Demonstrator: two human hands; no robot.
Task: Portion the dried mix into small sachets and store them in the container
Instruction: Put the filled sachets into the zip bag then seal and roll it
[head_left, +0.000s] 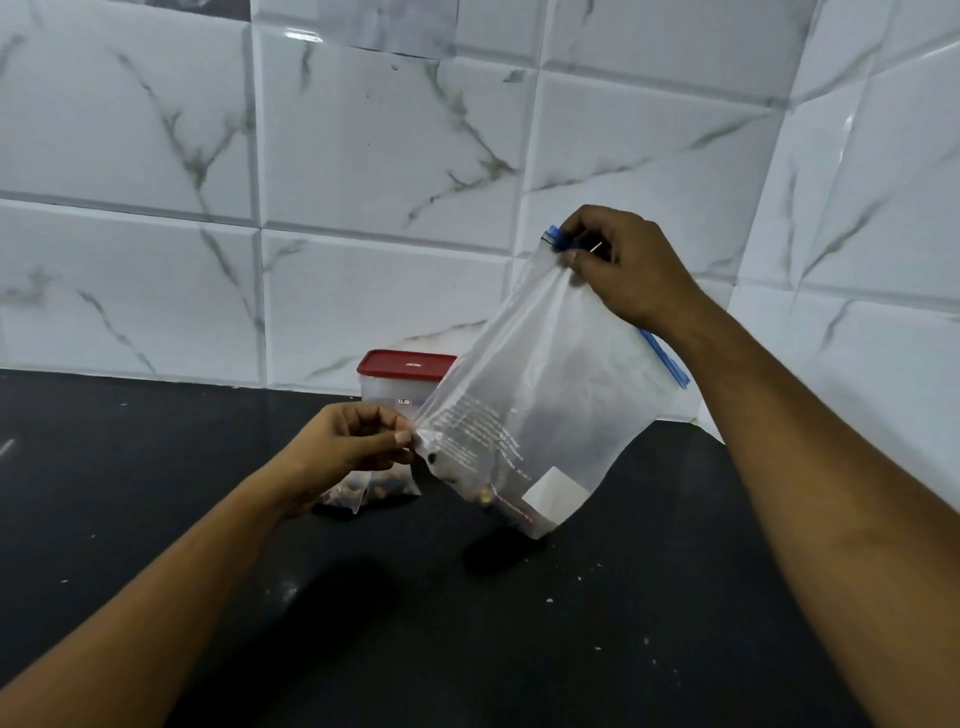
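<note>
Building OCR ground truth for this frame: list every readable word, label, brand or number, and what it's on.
No text is legible enough to quote.
On the clear plastic zip bag with a blue seal strip: lines of white print, too blurred to read; its white patch looks blank.
On the clear plastic container: small dark label with pale characters, too small to read.
On its red lid: tiny mark, unreadable.

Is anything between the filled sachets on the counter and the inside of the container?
Yes: the red lid sits on the container, closing it, and the zip bag pinched by the left hand and right hand hangs in front of its right side.
</note>
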